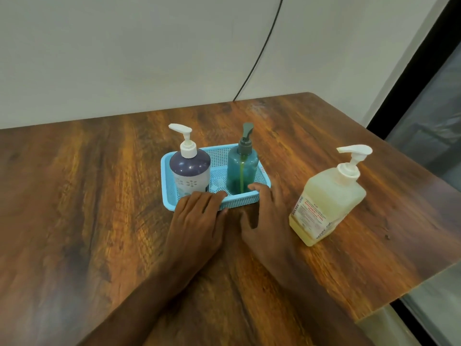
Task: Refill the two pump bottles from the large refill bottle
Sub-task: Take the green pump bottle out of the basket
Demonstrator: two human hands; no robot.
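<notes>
Both hands lay near the front of a light blue perforated plastic tray (169,196) on a brown wood-grain table (74,208). The left hand (199,216) rested palm down with its fingers loosely together, the fingertips (219,194) touching the tray's near rim and gripping nothing. The right hand (264,216) was likewise flat and unclenched, its fingers reaching to the tray's near right corner, with the thumb apart on the table side; it held nothing either.

Inside the tray two pump bottles stood upright. On the left was a round bottle with a dark purple shoulder, a pale flower-printed body and a white pump (190,171). On the right stood a translucent teal bottle with a grey pump (242,168), its dip tube showing yellow-green through the wall. A gap of bare tray mesh lay between them.

Well to the right of the tray, near the table's right edge, stood a large squarish translucent refill bottle of pale yellow liquid with a white pump and a red-printed label (329,201). It was upright, with its pump on, apart from both hands.

Behind the table rose a plain white wall (124,58), down which a thin black cable (262,48) ran toward the table's back edge.
</notes>
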